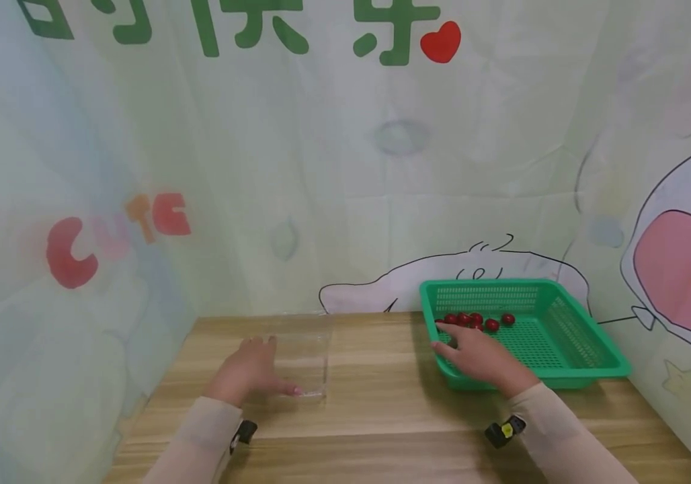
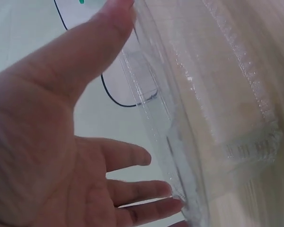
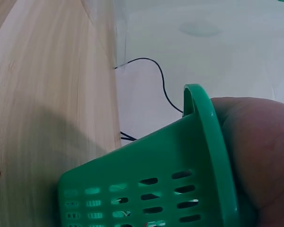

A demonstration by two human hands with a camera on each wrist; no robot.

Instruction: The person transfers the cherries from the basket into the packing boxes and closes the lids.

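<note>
A clear plastic box [image 1: 326, 359] stands on the left part of the table. My left hand [image 1: 249, 373] is at its left side with thumb and fingers spread. In the left wrist view, the thumb [image 2: 109, 28] and fingertips meet or nearly meet the box's rim [image 2: 154, 101]. On the right is a green plastic basket [image 1: 587, 329] with several dark red cherries [image 1: 492, 325] near its back left. My right hand [image 1: 481, 353] reaches over the basket's left side, index finger extended beside the cherries, thumb apart. In the right wrist view, the basket wall [image 3: 146, 161] hides most of that hand.
Both containers stand on a wooden table [image 1: 376, 410], the basket close to its right back edge. Behind hangs a pale printed curtain [image 1: 345, 168] with green characters and cartoon drawings. Each wrist wears a small black camera [image 1: 505, 430].
</note>
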